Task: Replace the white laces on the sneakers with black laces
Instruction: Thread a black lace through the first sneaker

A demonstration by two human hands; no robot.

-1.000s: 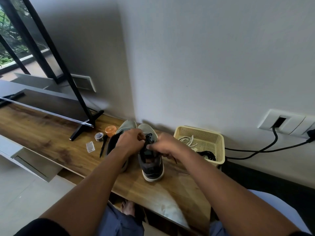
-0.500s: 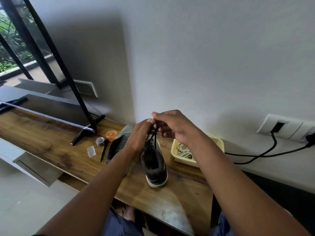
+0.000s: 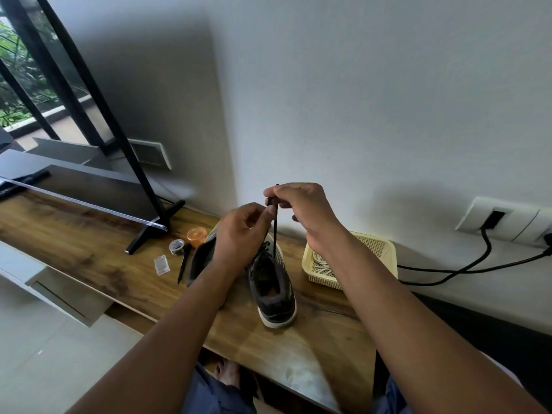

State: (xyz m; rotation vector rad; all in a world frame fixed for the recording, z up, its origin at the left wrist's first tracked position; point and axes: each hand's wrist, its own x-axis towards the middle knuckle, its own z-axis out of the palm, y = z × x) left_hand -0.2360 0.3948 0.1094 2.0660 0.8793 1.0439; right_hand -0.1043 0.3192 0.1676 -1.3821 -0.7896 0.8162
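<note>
Black lace (image 3: 274,231) held taut above the sneaker (image 3: 273,282) at table (image 3: 89,243) centre, pinched by right hand (image 3: 304,210) and left hand (image 3: 242,231) fingertips (lace rising toward 12 o'clock), white laces (image 3: 321,261) coiled in basket (image 3: 379,249) at 3 o'clock.

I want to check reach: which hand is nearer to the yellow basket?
Right. The right hand is just left of and above the basket; the left hand is farther left, over the sneakers.
</note>
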